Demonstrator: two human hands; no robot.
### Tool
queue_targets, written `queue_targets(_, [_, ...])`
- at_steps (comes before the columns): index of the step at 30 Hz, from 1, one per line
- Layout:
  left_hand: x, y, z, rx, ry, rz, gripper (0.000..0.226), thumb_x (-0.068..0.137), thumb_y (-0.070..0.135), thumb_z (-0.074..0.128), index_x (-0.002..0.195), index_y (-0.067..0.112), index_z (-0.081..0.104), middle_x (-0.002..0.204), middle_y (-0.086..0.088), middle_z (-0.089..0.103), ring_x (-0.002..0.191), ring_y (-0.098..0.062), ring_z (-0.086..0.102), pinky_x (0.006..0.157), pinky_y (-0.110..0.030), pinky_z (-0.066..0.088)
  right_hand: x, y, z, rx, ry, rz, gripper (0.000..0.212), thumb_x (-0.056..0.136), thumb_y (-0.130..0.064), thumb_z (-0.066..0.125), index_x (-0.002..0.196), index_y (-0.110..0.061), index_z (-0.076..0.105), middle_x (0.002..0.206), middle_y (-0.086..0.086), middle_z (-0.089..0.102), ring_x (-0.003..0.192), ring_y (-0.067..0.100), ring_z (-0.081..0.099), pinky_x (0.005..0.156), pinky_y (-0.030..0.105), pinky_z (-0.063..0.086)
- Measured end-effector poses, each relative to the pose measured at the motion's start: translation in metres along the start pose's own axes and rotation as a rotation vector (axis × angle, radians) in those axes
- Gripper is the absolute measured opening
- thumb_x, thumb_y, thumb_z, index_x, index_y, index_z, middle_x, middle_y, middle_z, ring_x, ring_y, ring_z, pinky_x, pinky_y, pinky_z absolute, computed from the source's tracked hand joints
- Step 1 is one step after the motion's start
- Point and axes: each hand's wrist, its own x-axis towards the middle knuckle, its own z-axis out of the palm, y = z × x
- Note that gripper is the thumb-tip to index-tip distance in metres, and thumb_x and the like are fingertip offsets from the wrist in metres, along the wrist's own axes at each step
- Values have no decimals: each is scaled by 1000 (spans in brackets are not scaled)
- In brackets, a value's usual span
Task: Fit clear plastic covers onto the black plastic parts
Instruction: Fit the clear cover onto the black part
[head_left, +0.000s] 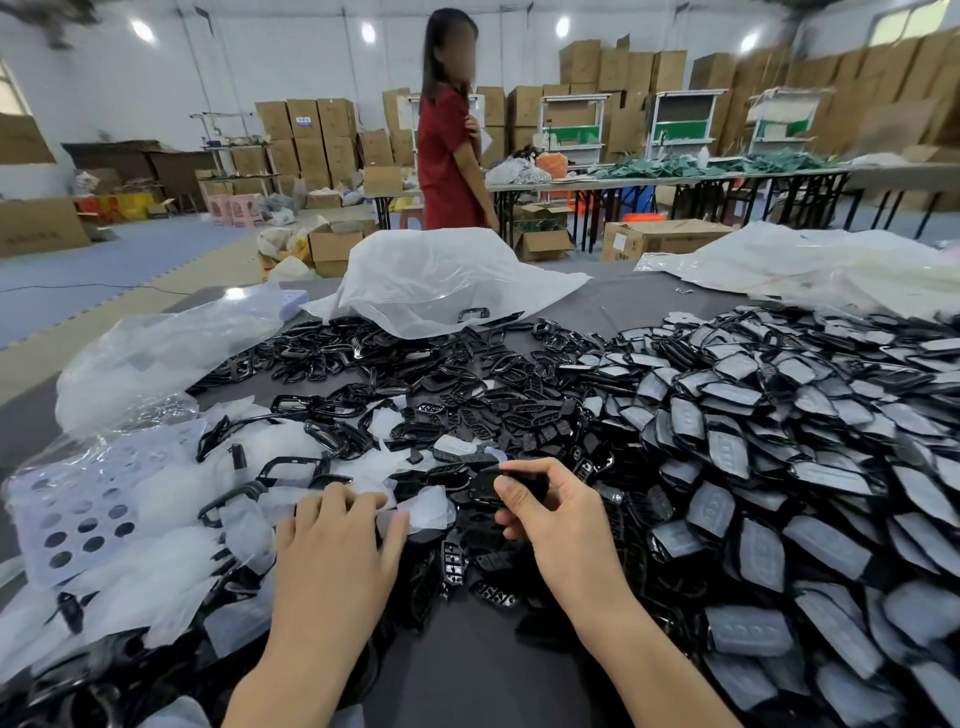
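My right hand (550, 519) pinches a black plastic part (506, 483) between thumb and fingers, just above the table. My left hand (337, 540) lies palm down with spread fingers on loose clear plastic covers (426, 509). More clear covers (171, 587) lie scattered at the left. Bare black parts and frames (415, 384) cover the middle of the grey table (498, 654). A large heap of black parts with covers fitted (779, 441) fills the right side.
A perforated pale sheet (78, 514) lies at the left. Plastic bags (447, 280) sit at the table's far side and left. A person in red (449, 150) stands beyond the table. Cardboard boxes and benches line the back.
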Motion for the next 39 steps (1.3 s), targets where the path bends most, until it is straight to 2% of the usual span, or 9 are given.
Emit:
queue_targets(4, [1, -2, -2, 13, -74, 9, 20, 95, 46, 55, 105, 33, 67, 103, 8, 60, 105, -21, 51, 91, -37, 36, -1, -2, 0, -3, 6, 15, 14, 92, -25, 72, 93, -39, 72, 79, -4, 74, 71, 12, 71, 68, 24, 56])
queue_targets(7, [0, 1, -6, -106, 9, 65, 6, 95, 34, 61, 93, 29, 59, 90, 9, 62, 90, -22, 55, 80, -38, 40, -2, -5, 0, 30, 5, 23, 15, 92, -22, 72, 92, -37, 73, 80, -3, 74, 72, 12, 71, 65, 21, 55])
queue_targets(13, [0, 15, -18, -748, 100, -28, 9, 96, 45, 44, 91, 43, 51, 85, 23, 65, 72, -1, 60, 62, -14, 43, -3, -15, 3, 297, -114, 83, 21, 74, -36, 79, 94, -28, 78, 91, -1, 77, 88, 11, 72, 78, 22, 57])
queue_targets(18, [0, 26, -17, -1101, -55, -97, 13, 95, 25, 62, 92, 37, 67, 83, 6, 73, 74, -7, 66, 75, -26, 52, -4, -15, 10, 469, -149, 124, 23, 73, -28, 79, 93, -19, 78, 96, 8, 77, 87, 21, 75, 71, 25, 59])
queue_targets(24, [-2, 27, -15, -1157, -161, -33, 22, 93, 23, 63, 97, 43, 71, 81, 4, 72, 76, -7, 67, 75, -21, 53, 2, -14, 3, 486, 63, 159, 14, 97, -6, 60, 103, -11, 71, 92, 9, 77, 77, 21, 75, 64, 21, 58])
queue_targets(28, [-6, 34, -12, -1118, -184, 2, 26, 93, 16, 66, 95, 41, 66, 84, 4, 74, 80, -11, 69, 84, -38, 53, -3, -13, 8, 409, -45, 179, 21, 99, -5, 55, 105, -16, 72, 99, 12, 77, 89, 24, 75, 71, 26, 59])
queue_targets(33, [-7, 40, -10, -1089, -29, -40, 18, 87, 18, 73, 83, 36, 70, 97, 16, 64, 90, -6, 66, 78, -31, 54, -9, -15, 13, 309, -146, 184, 21, 95, -10, 65, 96, -27, 77, 95, 14, 73, 87, 19, 72, 81, 34, 60])
queue_targets(36, [-9, 41, -8, -1196, -22, -125, 10, 88, 20, 72, 85, 29, 68, 92, 7, 70, 88, -12, 68, 80, -45, 57, -11, -16, 14, 393, -196, 178, 18, 94, -5, 65, 101, -18, 76, 97, 12, 75, 90, 20, 74, 75, 24, 59])
queue_targets(39, [-10, 43, -9, -1233, -1, -164, 12, 90, 21, 70, 83, 30, 66, 82, 2, 72, 81, -13, 69, 78, -44, 57, -11, -17, 15, 431, -229, 155, 15, 94, -10, 63, 107, -12, 72, 102, 12, 76, 94, 22, 74, 76, 22, 58])
